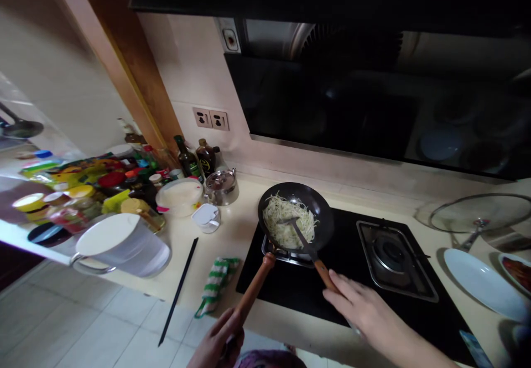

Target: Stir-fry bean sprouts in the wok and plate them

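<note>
A black wok (323, 213) sits over the left burner, with pale shredded strands (290, 221) inside it. My left hand (222, 337) is wrapped round the end of the wok's wooden handle (255, 288). My right hand (357, 301) grips the wooden handle of a spatula (306, 243), whose metal blade rests among the strands. Part of the blade is covered by the food. The spatula's shaft crosses the near rim of the wok.
A bare burner (390, 254) is on the right of the black hob (282, 296). Left lie a green-striped cloth (218, 282), black chopsticks (178, 290), a large jug (124, 246) and crowded jars. A white plate (481, 282) and glass lid (485, 213) stand right. The range hood (332, 113) hangs above.
</note>
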### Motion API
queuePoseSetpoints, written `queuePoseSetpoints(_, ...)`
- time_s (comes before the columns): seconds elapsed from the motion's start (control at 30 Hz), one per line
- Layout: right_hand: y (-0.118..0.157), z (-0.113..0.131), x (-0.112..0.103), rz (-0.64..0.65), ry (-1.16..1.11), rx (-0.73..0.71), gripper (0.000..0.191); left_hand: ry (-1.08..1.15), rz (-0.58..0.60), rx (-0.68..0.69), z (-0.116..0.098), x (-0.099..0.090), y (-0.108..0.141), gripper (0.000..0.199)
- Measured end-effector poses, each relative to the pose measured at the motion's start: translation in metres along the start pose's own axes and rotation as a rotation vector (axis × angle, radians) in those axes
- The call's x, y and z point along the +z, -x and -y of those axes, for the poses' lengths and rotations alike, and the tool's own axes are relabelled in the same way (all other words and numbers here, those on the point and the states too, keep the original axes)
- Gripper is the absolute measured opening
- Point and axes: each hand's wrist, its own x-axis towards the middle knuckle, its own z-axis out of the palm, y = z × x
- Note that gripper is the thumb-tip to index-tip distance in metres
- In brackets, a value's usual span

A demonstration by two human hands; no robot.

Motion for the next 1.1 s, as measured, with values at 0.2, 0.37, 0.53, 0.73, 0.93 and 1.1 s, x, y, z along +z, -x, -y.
queuePoseSetpoints(0.2, -0.004, -0.005, 0.007, -0.086, -0.103, 0.106, 0.028, 0.009, 0.031, 0.002, -0.004, 0.0, 0.004, 0.056)
queuePoseSetpoints(0.37, -0.001, -0.014, -0.004, -0.052, -0.192, 0.086, 0.032, 0.008, 0.028, -0.002, -0.011, 0.0, 0.008, 0.061)
queuePoseSetpoints(0.53, -0.005, -0.031, -0.051, -0.08, -0.24, 0.183, 0.026, -0.004, 0.056, -0.004, -0.013, 0.001, 0.011, 0.057)
queuePoseSetpoints(0.73, -0.024, -0.018, -0.08, 0.077, -0.355, 0.145, 0.023, 0.015, 0.074, 0.001, -0.014, -0.001, 0.011, 0.044)
queuePoseSetpoints(0.93, -0.056, -0.052, -0.059, -0.254, -0.502, 0.447, 0.017, 0.005, 0.08, 0.019, -0.013, -0.001, 0.009, 0.044)
queuePoseSetpoints(1.1, -0.099, -0.045, -0.06, -0.262, -0.691, 0.606, 0.022, 0.038, 0.038, 0.015, -0.01, -0.001, 0.008, 0.039)
